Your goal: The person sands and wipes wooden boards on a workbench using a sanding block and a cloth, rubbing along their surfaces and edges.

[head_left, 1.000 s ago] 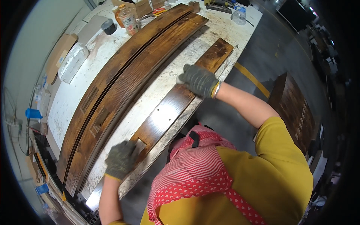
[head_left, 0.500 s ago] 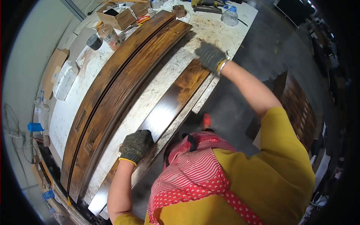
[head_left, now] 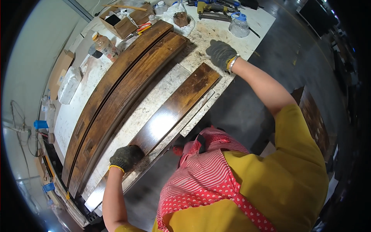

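A narrow dark-stained wooden board lies lengthwise along the near edge of the table, with glare on its middle. My left hand, in a dark knit glove with a yellow cuff, grips the board across its lower part; its fingertips are partly hidden. Beyond the board's far end, my right hand, in a grey glove, is over the tabletop, apart from the board. Its fingers reach out to the left and nothing shows in them. To the left of the board stand two curved brown wooden pieces, side by side with a thin gap.
The white, stained table also bears a bottle, orange-handled scissors, a cardboard box, a nail gun and a blue-capped clear jug. A plastic-wrapped bundle sits at the left. Slatted brown wood stands at the right.
My right hand has moved off the board's far end, slightly away from me. My left hand has shifted down and left in the picture, still on the board; the view has turned slightly.
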`<move>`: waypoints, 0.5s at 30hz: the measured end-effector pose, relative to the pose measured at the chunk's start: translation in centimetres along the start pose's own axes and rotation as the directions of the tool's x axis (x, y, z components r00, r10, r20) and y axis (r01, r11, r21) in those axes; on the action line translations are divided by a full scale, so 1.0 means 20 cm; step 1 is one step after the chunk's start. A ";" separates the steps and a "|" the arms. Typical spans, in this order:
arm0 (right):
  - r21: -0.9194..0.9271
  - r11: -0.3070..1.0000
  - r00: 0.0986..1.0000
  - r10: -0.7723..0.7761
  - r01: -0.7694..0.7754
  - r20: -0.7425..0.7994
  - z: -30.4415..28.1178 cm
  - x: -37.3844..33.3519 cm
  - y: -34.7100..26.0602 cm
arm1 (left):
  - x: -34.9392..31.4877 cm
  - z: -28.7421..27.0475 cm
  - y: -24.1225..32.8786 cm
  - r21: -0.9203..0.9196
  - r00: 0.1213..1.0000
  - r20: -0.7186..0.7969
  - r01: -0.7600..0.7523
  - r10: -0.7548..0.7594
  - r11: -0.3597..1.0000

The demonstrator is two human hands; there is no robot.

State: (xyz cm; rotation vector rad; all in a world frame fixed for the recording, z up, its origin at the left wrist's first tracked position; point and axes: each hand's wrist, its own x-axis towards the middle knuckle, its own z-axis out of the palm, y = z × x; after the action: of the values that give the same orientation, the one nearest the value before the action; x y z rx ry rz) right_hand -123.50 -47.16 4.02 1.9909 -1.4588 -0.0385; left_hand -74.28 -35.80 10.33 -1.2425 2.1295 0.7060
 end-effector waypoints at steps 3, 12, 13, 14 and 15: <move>0.641 0.764 0.998 0.051 -0.065 0.040 -0.12 0.05 -0.02 | 0.00 0.01 -0.01 -0.005 1.000 0.016 -0.005 0.005 1.000; 0.561 0.816 0.940 -0.071 -0.137 0.333 -0.16 0.11 0.14 | 0.01 -0.03 0.03 0.032 1.000 0.027 -0.016 0.015 0.999; 0.658 0.740 0.962 -0.058 -0.139 0.268 -0.21 0.12 0.06 | -0.01 -0.06 0.06 0.033 0.996 0.074 0.041 -0.044 0.999; 0.671 0.741 0.947 -0.198 -0.023 0.251 -0.22 0.12 -0.01 | -0.01 -0.08 0.08 0.044 0.988 0.118 0.091 -0.095 0.995; 0.639 0.751 0.985 -0.151 0.167 -0.080 -0.05 0.01 -0.07 | -0.01 -0.07 0.07 0.046 0.989 0.120 0.087 -0.092 0.995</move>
State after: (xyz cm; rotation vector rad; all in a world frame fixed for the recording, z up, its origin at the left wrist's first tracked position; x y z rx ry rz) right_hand -121.89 -46.59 4.20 2.6534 -1.3929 0.4807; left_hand -75.75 -36.05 11.56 -1.2335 1.9670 0.6781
